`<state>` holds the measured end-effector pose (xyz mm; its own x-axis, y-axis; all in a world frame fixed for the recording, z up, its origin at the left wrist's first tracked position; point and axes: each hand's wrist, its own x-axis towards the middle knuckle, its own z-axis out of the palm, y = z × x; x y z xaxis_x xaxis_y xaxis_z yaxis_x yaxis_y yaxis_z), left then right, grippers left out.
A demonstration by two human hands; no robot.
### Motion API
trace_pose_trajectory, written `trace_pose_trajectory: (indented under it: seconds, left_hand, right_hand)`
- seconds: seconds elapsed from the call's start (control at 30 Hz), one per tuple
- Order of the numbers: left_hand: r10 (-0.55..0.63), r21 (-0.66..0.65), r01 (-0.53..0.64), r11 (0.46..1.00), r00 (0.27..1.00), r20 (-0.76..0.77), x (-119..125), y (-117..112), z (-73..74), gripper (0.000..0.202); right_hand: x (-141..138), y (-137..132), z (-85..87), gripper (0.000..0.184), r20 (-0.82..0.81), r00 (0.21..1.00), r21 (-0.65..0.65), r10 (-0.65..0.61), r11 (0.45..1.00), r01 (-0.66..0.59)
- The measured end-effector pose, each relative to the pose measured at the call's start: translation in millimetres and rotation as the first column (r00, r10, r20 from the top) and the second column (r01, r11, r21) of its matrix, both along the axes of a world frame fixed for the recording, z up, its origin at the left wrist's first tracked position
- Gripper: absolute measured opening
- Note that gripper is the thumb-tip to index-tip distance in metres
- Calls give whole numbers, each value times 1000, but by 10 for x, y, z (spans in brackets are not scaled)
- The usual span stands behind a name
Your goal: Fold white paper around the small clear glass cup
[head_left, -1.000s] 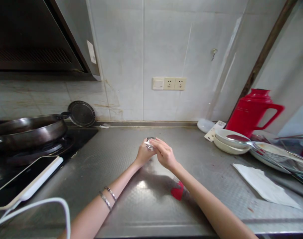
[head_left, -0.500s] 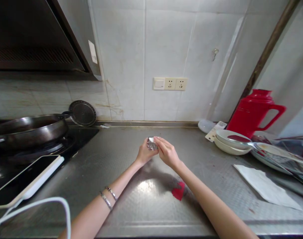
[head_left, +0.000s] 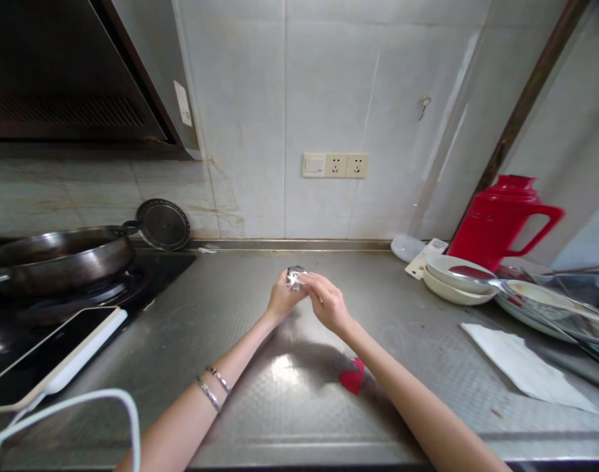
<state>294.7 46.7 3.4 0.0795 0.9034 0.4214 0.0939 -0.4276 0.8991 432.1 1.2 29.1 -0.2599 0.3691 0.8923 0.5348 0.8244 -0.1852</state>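
1. Left hand: curled around a shiny silver foil-like piece, held near the hand's top; exact shape of the piece too small to tell.
2. Right hand: fingers together, reaching in from the right and laid against the right side of the silver piece; cannot tell whether it pinches or only touches.
3. Silver piece location: between both hands, raised over the middle of the steel countertop, toward the back wall.
4. Left wrist: two silver bracelets.
5. Red patch: on countertop, just beside right forearm.
6. Left side: metal pan on black cooktop; round dark disc leaning on wall behind; dark-screened device with white body at cooktop edge, white cable in front.
7. Right side: red thermos jug with side handle; two stacked white bowls in front of it; patterned plate next to bowls; white paper napkin flat, nearer the person.
8. Wall: switch-and-socket panel, above hands.
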Motion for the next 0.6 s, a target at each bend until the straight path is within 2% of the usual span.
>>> trace_pose_trajectory:
  seconds: [0.1, 0.2, 0.3, 0.4, 0.47, 0.6]
  left_hand:
    - [21, 19, -20, 1000, 998, -59, 19, -50, 51, 51]
    - [-8, 24, 11, 1000, 994, -113, 34, -111, 81, 50]
    - [-20, 41, 27, 999, 988, -153, 41, -165, 110, 47]
    - [-30, 58, 41, 997, 983, -178, 42, -197, 140, 50]
    - [-29, 61, 41, 997, 981, -190, 40, -198, 146, 54]
    - [-24, 60, 36, 998, 980, -196, 29, -170, 130, 54]
  right_hand:
    - [93, 69, 47, 29, -295, 940, -242, -172, 965, 101]
    - [152, 152, 59, 38, -432, 867, -449, -247, 893, 31]
    - [137, 215, 26, 41, -537, 831, -543, -147, 814, -207]
    - [90, 222, 3, 40, -642, 765, -592, -50, 666, -454]
    - [72, 196, 14, 40, -671, 742, -600, -5, 591, -539]
    - [78, 121, 73, 42, -666, 741, -602, 92, 519, -606]
